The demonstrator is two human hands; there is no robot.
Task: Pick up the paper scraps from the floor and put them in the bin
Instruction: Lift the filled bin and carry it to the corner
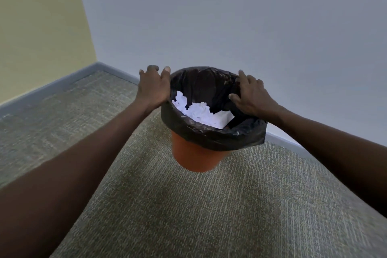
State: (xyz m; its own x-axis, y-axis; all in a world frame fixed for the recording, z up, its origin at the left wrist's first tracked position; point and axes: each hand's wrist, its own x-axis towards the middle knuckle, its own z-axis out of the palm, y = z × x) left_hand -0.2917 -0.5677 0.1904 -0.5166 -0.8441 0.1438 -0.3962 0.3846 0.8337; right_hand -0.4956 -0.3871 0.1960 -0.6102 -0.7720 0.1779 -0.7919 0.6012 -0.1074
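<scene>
An orange bin (194,157) lined with a black plastic bag (211,134) stands on the carpet near the wall. White paper scraps (201,114) lie inside it. My left hand (154,88) rests on the bin's left rim, fingers spread over the bag's edge. My right hand (252,96) lies on the right rim, fingers curled over the bag. Both hands hold the bin by its rim. No loose scraps show on the floor in view.
Grey-green carpet (188,211) covers the floor. A pale grey wall (230,16) stands right behind the bin, with a grey skirting board (52,88) running along the left. A yellow wall (37,27) meets it at the left corner.
</scene>
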